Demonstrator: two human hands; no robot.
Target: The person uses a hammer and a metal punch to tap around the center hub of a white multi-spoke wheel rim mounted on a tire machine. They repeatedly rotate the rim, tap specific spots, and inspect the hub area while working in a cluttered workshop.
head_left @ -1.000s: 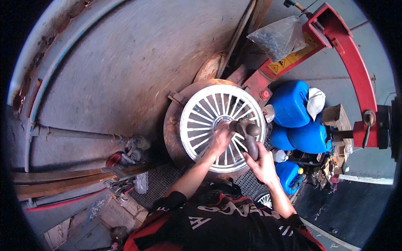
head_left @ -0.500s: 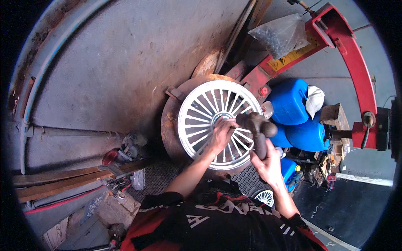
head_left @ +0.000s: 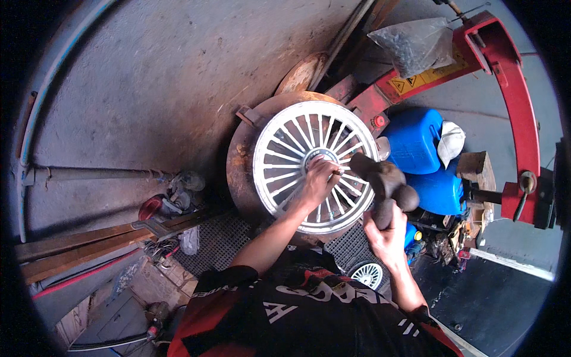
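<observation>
A white, many-spoked wheel rim (head_left: 262,178) lies face up on a rusty round stand (head_left: 239,157). My left hand (head_left: 320,181) is closed over the rim's hub, its fingers pinching a short thin metal rod (head_left: 338,172) that points right; the rod's far part is hidden. In my right hand (head_left: 386,238), fingers wrapped round the handle, is a thick brown-grey hammer (head_left: 386,179) with a rounded head. The hammer is raised over the right side of the rim, its head close to the rod's outer end; I cannot tell if they touch.
A red machine arm (head_left: 517,119) arches at the right, with a clear bag (head_left: 413,46) on it. Blue jerrycans (head_left: 416,140) stand right of the rim. Wooden planks (head_left: 89,256) lie at the left. A smaller wheel (head_left: 367,275) rests on the dark mat below.
My right hand and the hammer have shifted a little to the right, and the hammer has turned. The left hand stays at the hub. The whole view has shifted slightly.
</observation>
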